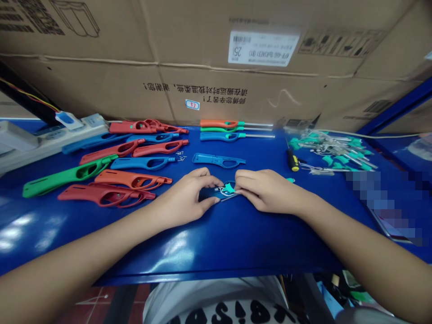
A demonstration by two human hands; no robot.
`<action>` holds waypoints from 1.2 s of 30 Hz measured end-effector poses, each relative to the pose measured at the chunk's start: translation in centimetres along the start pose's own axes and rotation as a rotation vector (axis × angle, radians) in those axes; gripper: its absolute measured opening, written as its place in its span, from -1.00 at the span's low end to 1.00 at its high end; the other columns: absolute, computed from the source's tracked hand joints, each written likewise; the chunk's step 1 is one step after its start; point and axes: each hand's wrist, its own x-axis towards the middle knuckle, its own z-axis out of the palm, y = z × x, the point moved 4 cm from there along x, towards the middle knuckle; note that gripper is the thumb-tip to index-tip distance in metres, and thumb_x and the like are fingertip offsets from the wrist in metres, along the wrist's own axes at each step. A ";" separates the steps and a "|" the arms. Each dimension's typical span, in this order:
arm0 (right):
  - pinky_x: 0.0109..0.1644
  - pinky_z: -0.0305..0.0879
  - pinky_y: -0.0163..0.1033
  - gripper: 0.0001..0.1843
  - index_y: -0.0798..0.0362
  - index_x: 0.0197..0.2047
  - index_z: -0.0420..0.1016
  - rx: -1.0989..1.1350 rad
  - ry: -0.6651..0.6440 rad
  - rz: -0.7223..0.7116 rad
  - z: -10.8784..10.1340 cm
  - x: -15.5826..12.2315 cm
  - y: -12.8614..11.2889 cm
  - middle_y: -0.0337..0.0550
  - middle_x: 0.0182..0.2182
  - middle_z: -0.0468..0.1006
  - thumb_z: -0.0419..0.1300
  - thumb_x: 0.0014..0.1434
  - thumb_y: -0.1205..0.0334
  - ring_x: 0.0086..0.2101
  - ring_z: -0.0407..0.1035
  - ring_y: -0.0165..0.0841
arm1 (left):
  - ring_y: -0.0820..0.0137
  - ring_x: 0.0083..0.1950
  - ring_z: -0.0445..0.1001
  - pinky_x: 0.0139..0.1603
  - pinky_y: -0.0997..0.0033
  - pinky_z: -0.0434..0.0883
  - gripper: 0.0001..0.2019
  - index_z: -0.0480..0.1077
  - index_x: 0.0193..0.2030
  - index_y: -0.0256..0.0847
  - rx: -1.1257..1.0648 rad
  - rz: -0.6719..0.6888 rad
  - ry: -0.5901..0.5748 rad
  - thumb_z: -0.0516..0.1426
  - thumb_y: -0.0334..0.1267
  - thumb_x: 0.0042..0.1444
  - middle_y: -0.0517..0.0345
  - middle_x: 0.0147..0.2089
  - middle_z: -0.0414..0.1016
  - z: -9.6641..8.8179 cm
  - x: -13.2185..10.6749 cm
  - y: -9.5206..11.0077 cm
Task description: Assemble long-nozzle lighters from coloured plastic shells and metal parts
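My left hand (192, 195) is curled at the table's centre, thumb and forefinger on either side of a blue lighter casing half (206, 193) that barely stands out from the blue tabletop. Opposite it, my right hand (263, 189) pinches a teal trigger (229, 188) with white wires, lying over the casing. A thin metal rod (229, 197) shows just below the trigger. Another teal bit (290, 180) pokes out beyond my right hand; my fingers hide what joins it. Behind my hands lies a separate blue casing half (219, 160).
Red, blue, green and orange casing halves (124, 179) spread over the left, beside small metal pins (181, 156). Several lighters with metal tubes (236, 129) lie at the back. A yellow-black screwdriver (293, 161) and a pile of teal parts (332, 148) sit right. A cardboard box (202, 76) stands behind.
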 end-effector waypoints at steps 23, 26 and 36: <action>-0.39 0.03 -0.22 -0.74 0.10 -0.18 0.55 -0.194 -0.039 -0.061 -0.4 -0.5 -0.7 -0.08 -0.21 0.55 0.02 0.36 0.33 -0.46 0.27 -0.39 | 0.19 -0.02 0.52 0.06 0.16 0.49 -0.77 0.51 0.00 -0.29 0.240 0.077 0.046 0.24 -0.32 0.22 0.00 -0.10 0.55 -0.3 -0.4 1.1; -0.36 0.13 -0.23 -0.73 0.09 -0.17 0.57 -0.142 -0.036 -0.035 -0.6 -0.5 -0.5 -0.08 -0.19 0.56 0.02 0.37 0.31 -0.42 0.34 -0.38 | 0.17 -0.03 0.52 0.04 0.14 0.50 -0.76 0.51 0.02 -0.29 0.313 0.090 0.058 0.21 -0.29 0.25 -0.01 -0.12 0.57 -0.1 -0.6 1.1; -0.18 0.34 -0.23 -0.81 0.05 -0.06 0.53 0.176 0.241 0.144 -2.3 -1.0 1.7 -0.05 -0.13 0.54 0.11 0.34 0.28 -0.25 0.42 -0.33 | 0.16 -0.03 0.52 -0.05 0.14 0.53 -0.74 0.55 0.01 -0.24 0.573 0.163 0.048 0.10 -0.20 0.35 0.00 -0.03 0.60 -0.2 -0.9 1.5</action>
